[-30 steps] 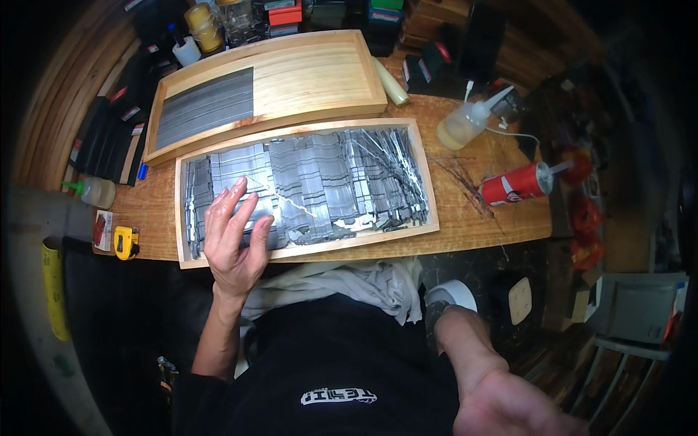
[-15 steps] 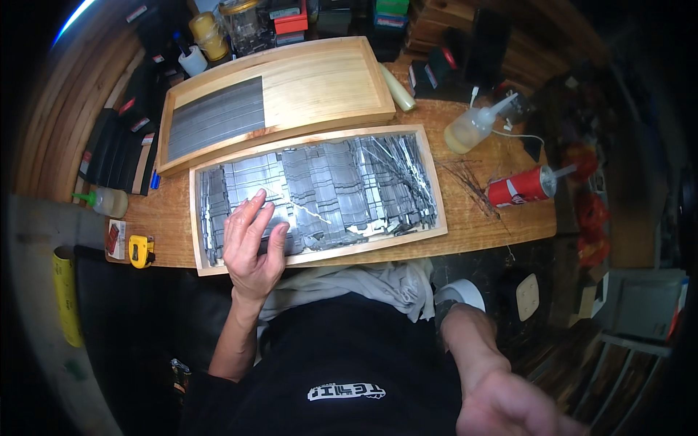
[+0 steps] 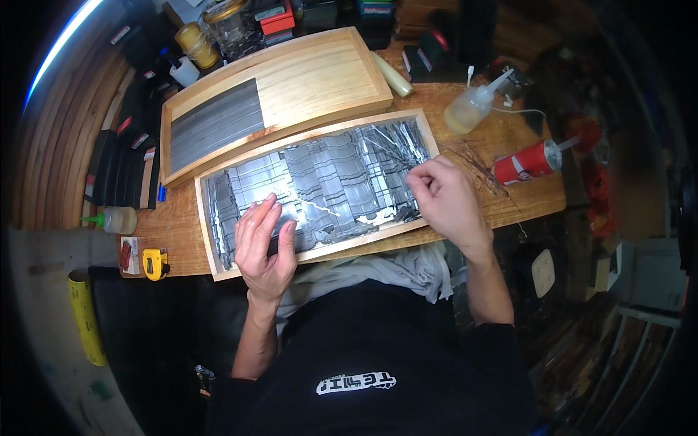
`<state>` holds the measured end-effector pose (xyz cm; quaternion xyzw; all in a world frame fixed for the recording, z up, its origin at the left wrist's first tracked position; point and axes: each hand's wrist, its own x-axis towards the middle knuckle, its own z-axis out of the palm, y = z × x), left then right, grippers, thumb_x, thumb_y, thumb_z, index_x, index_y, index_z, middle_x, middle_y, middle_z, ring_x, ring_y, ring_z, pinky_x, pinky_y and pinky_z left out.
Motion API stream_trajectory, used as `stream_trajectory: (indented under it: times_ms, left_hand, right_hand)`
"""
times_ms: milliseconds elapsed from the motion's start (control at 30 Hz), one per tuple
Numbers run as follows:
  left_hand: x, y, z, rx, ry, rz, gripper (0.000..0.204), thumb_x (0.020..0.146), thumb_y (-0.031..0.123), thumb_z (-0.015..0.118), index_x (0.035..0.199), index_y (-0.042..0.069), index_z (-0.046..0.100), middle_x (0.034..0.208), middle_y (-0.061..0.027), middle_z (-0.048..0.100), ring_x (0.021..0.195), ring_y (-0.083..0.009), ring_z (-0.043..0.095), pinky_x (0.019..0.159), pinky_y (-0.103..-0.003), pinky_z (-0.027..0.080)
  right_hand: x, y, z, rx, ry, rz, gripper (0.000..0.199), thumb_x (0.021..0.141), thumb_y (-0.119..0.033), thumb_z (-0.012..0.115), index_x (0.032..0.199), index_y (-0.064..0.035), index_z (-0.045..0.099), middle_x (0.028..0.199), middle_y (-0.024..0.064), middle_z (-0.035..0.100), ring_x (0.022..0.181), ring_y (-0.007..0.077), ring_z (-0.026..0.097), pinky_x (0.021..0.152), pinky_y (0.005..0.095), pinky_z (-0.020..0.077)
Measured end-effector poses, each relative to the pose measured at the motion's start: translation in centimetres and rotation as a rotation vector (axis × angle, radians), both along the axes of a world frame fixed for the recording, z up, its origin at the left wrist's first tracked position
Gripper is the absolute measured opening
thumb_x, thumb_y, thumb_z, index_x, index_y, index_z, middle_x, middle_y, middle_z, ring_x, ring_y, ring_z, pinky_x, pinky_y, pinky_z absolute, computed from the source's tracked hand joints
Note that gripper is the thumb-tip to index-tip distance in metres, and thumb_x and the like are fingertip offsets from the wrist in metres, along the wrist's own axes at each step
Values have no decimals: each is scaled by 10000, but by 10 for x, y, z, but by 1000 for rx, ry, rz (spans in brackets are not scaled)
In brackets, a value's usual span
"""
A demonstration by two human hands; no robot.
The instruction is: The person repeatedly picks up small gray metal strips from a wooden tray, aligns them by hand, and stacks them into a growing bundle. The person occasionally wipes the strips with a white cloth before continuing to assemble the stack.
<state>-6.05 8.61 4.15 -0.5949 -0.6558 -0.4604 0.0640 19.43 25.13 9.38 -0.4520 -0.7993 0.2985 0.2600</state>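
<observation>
A shallow wooden tray (image 3: 327,254) is filled with thin, dark grey shiny strips (image 3: 327,174), laid in overlapping rows, with loose slivers jumbled at its right end. My left hand (image 3: 265,247) lies over the tray's near left part, fingers stretched out and thumb apart, holding nothing. Above the tray's right edge is my right hand (image 3: 451,203), its thumb and fingertips pinched together close to the loose slivers; whatever may be between them is too small to make out. Behind stands a second wooden tray (image 3: 313,80), its left part covered by neatly aligned grey strips (image 3: 218,123).
On the table's right are a squeeze bottle (image 3: 469,109), a red can (image 3: 527,161) with a stick-like piece in it, and thin dark twigs (image 3: 480,167). A yellow tape measure (image 3: 155,264) and a green-tipped bottle (image 3: 116,219) sit at the left. Jars (image 3: 233,29) and boxes line the back.
My right hand has come up from the lower right to the tray's right edge, its fingers now pinched. My left hand stays over the tray. The view has shifted slightly.
</observation>
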Motion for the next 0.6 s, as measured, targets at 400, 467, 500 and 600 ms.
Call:
stream_trajectory:
  times_ms: [400, 467, 500, 600]
  left_hand:
    - [0, 3, -1, -27, -51, 3, 266, 869, 11, 794, 1125, -39, 742, 1158, -181, 760, 1049, -347, 712, 961, -418, 529]
    - [1, 2, 1, -33, -55, 4, 265, 869, 12, 794, 1123, -39, 742, 1151, -180, 760, 1045, -347, 712, 954, -412, 531]
    - [1, 2, 2, -33, -58, 4, 266, 868, 12, 794, 1124, -39, 742, 1148, -181, 760, 1043, -346, 712, 952, -410, 532]
    - [0, 2, 1, -31, -66, -2, 268, 867, 12, 795, 1124, -39, 742, 1140, -182, 761, 1040, -345, 713, 946, -404, 534]
  right_hand:
    - [-42, 9, -12, -23, -200, 84, 287, 871, -174, 789, 1039, 48, 719, 866, 154, 704, 792, 294, 700, 729, 404, 549]
    - [-44, 9, -9, -61, -197, 78, 282, 871, -167, 785, 1044, 47, 719, 865, 153, 707, 799, 293, 703, 740, 405, 554]
    - [-44, 9, -6, -81, -194, 78, 273, 870, -158, 779, 1043, 44, 721, 866, 152, 708, 803, 293, 705, 747, 405, 557]
    - [-42, 11, -7, -69, -183, 61, 250, 865, -128, 756, 1044, 44, 722, 873, 157, 712, 814, 296, 710, 766, 404, 564]
